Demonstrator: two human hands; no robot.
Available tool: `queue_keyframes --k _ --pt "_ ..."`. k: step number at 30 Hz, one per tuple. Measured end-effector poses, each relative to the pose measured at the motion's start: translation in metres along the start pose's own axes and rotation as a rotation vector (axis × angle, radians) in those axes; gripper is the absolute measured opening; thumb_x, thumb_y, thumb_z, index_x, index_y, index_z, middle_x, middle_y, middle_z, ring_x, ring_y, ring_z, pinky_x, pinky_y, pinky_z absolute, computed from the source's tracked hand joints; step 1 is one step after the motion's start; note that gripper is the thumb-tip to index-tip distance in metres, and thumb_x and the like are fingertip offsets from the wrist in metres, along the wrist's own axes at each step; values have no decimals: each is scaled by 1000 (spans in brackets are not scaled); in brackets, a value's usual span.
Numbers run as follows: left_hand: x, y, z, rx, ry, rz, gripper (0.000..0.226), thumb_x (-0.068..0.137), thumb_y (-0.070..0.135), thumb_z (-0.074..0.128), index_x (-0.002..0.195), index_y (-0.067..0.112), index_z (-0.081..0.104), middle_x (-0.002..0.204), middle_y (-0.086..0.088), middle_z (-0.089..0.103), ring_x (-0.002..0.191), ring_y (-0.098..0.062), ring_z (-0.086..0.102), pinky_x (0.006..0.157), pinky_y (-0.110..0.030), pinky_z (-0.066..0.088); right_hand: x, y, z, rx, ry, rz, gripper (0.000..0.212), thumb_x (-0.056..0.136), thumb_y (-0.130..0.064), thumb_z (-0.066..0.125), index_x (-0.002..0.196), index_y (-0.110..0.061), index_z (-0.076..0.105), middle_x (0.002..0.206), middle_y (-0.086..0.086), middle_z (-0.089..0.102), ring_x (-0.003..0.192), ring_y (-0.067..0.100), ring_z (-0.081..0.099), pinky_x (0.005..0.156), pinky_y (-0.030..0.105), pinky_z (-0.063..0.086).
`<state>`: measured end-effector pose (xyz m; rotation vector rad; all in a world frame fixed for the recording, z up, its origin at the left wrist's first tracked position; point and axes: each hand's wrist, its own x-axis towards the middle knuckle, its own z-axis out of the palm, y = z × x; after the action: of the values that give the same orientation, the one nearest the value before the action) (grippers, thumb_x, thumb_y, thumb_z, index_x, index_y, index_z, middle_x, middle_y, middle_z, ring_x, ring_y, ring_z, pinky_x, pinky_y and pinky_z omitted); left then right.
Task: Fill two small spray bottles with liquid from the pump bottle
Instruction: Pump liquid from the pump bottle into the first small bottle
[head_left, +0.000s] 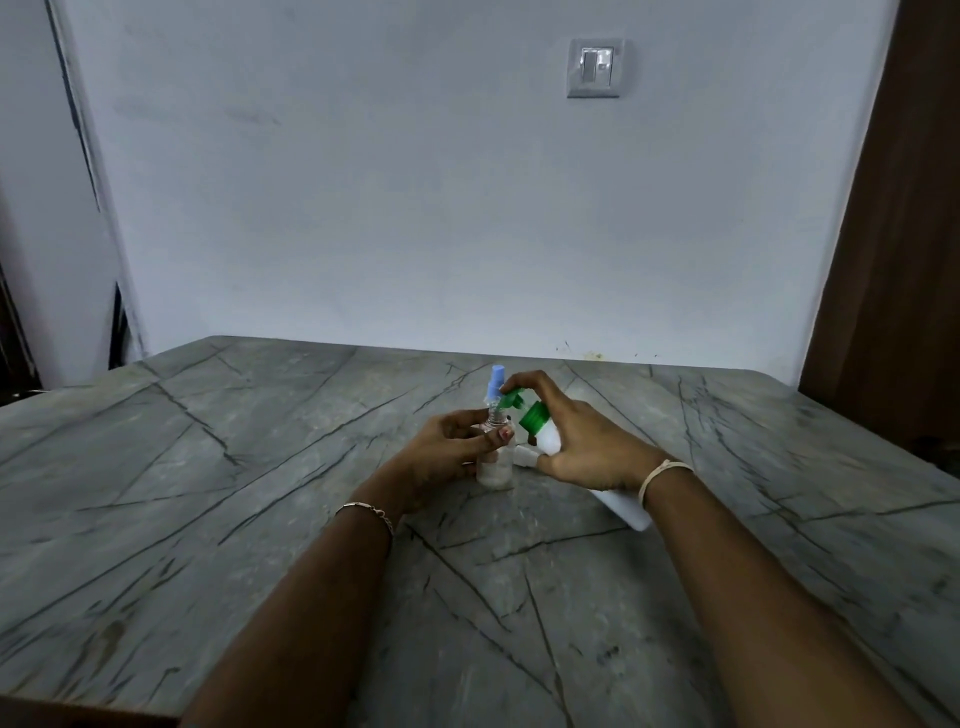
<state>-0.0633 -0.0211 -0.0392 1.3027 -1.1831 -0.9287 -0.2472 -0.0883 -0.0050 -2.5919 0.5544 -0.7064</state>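
A small clear spray bottle stands on the grey marble table, and my left hand grips it near the neck. My right hand holds a white pump bottle with a green pump head, tilted so its nozzle points at the small bottle's open neck. A finger of that hand lies on top of the pump head. Behind them stands a second small spray bottle with a blue sprayer top, mostly hidden. A small white object lies beside the clear bottle.
The table runs to a white wall at the back, with a light switch high up. A brown wooden door frame stands at the right. The table's left edge drops off near a dark gap.
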Motion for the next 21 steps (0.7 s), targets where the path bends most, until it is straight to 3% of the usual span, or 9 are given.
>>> queue_keyframes --k 4,8,12,17,21 --pt "1 -3 -1 -39 -11 -2 49 76 24 74 122 17 59 113 -13 68 100 -22 65 92 -39 53 -5 2 -1 -9 -5 -22 82 86 -15 70 140 -52 22 115 1 62 87 16 62 76 28 54" --pt "1 -2 -1 -28 -4 -4 48 78 23 74 123 17 57 113 -12 68 100 -22 65 91 -37 54 -4 2 -3 6 -26 -1 75 86 -15 70 135 -49 25 105 11 64 82 28 62 71 38 54" --pt "1 -2 -1 -21 4 -18 53 78 22 74 127 17 55 114 -11 67 104 -24 65 95 -40 52 1 2 -1 50 -6 15 69 81 -8 67 123 -47 28 104 0 60 80 12 60 61 12 43" --pt "-1 -3 1 -39 -6 -7 41 79 21 73 119 20 60 117 -14 67 108 -28 63 98 -45 50 2 2 2 56 8 7 72 79 -4 66 120 -49 29 98 -11 57 76 10 59 56 11 43" --pt "-1 -3 0 -23 -11 4 32 79 23 73 109 26 62 115 -13 68 111 -30 62 98 -46 50 -2 4 1 -1 4 -12 79 81 -8 68 131 -53 26 98 6 64 75 22 61 64 29 51"
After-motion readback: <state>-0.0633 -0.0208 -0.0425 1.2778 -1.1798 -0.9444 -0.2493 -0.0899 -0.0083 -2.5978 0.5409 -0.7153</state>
